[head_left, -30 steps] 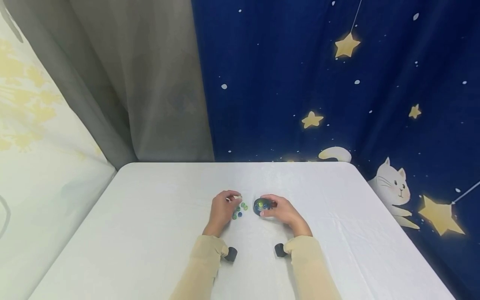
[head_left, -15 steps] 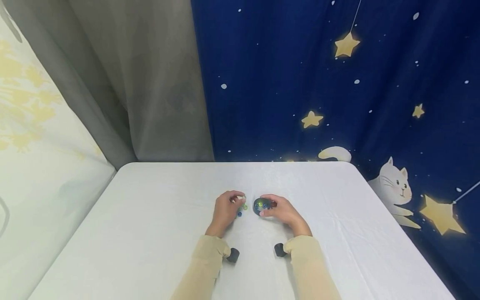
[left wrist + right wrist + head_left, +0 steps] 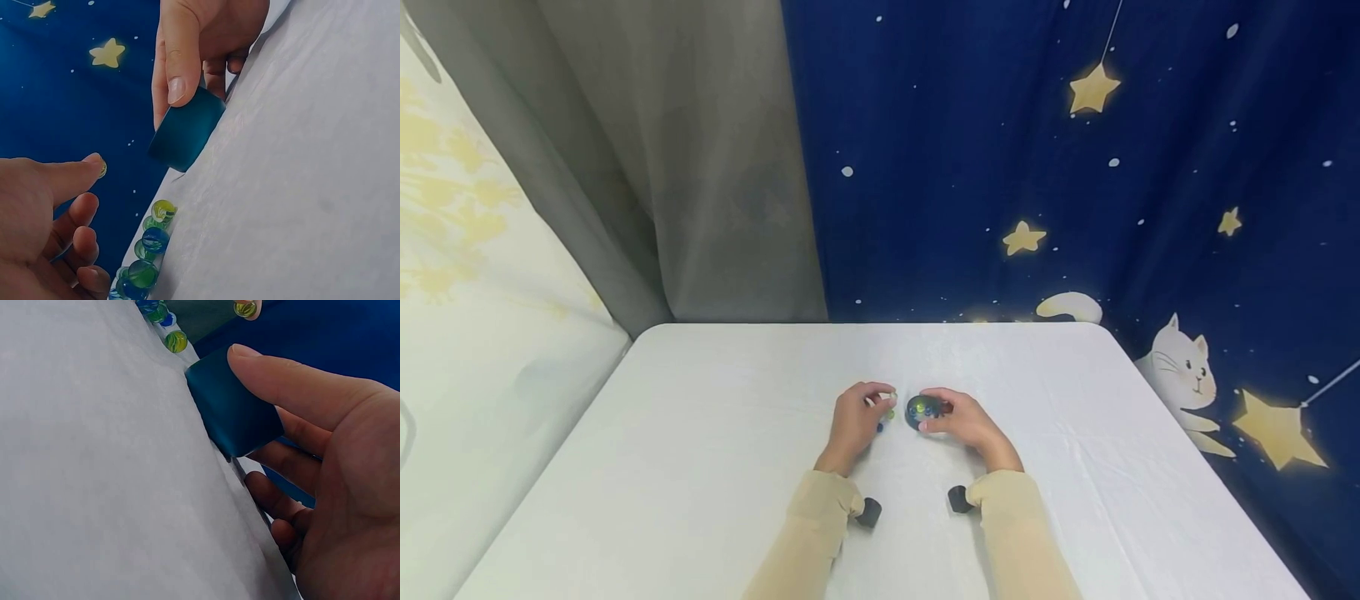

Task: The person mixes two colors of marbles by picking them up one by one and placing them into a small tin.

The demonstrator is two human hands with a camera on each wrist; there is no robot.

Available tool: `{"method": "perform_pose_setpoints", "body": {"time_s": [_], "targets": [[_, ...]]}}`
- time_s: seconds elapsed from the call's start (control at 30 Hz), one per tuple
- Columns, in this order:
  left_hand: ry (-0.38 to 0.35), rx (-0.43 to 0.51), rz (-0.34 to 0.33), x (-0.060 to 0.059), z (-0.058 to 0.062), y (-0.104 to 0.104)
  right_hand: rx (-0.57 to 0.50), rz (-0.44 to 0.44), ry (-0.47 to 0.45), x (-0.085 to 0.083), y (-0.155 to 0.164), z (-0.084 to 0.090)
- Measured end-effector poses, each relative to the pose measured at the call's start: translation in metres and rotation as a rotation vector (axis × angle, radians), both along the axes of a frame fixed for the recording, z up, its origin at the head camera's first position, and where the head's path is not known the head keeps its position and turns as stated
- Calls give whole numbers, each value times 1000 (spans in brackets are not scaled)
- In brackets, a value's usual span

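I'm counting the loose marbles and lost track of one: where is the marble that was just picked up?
In the head view, the left hand pinches the marble at its fingertips, just above the marble pile and left of the blue cup held by the right hand.

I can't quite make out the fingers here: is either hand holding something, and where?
The left hand pinches a small yellow-green glass marble at its fingertips. The right hand grips the round dark blue cup by its side wall, thumb on one side.

A small dark-blue cup (image 3: 923, 411) holding marbles is tilted on the bench; green and blue marbles (image 3: 147, 252) are clustered just beside it.
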State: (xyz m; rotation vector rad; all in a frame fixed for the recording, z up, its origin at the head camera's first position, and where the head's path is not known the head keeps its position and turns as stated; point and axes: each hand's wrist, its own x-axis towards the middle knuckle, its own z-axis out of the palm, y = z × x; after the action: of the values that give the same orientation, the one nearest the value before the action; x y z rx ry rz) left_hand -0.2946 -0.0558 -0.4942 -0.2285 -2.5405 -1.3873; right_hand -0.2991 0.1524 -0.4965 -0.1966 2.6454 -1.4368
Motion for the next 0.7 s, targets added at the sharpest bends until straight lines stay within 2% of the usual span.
{"method": "perform_pose_setpoints", "body": {"time_s": [0.2,0.7], "targets": [[23,7,-5,0,-1,1,10,16,30,1,0,0],[21,-5,-4,0,-2,4,1,-8,-27,-1,0,1]]}}
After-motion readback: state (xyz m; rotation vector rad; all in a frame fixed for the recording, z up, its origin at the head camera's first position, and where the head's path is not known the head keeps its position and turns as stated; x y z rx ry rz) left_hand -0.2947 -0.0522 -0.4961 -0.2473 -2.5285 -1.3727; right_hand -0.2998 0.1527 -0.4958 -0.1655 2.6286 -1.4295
